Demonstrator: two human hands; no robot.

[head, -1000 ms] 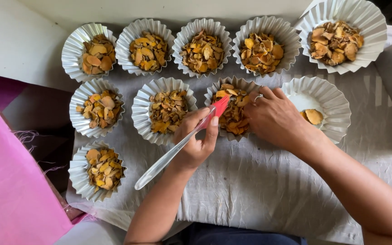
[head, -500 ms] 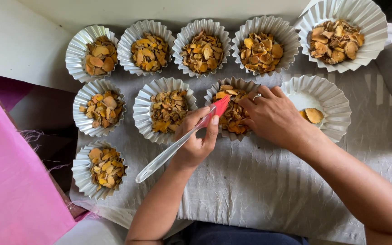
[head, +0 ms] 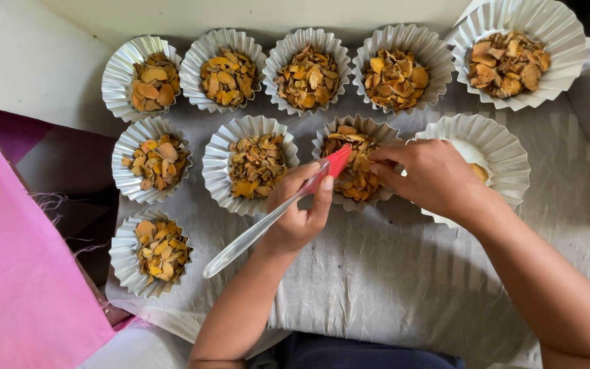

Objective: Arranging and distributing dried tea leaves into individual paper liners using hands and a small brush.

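**A:** Head camera is looking straight down. The left hand [head: 298, 219] is pinching a brush [head: 274, 212] between thumb and fingers, its grip closed around the clear handle just behind the red bristles, so the long handle is trailing back past the wrist and the bristles are staying steady over the work.

**B:** And where are the bristles sitting?

**A:** Just ahead of that grip, touching the near edge of the middle cup [head: 356, 164], which is holding dried orange chips.

**B:** What is the right hand [head: 431, 178] doing?

**A:** It is reaching across from the other side, fingers curled down onto the same cup's chips. Its grip is mostly closed, but I cannot tell whether it is holding a chip or only pressing on them.

**B:** Anything under that hand?

**A:** The nearly empty cup [head: 496, 147] is lying partly beneath its wrist, with only a chip showing.

**B:** The rest?

**A:** More filled cups are standing in rows beyond and to the left of the left grip, all on a grey cloth [head: 390, 287] that is keeping them off the tabletop. A pink fabric [head: 22, 273] is lying well off to the left.
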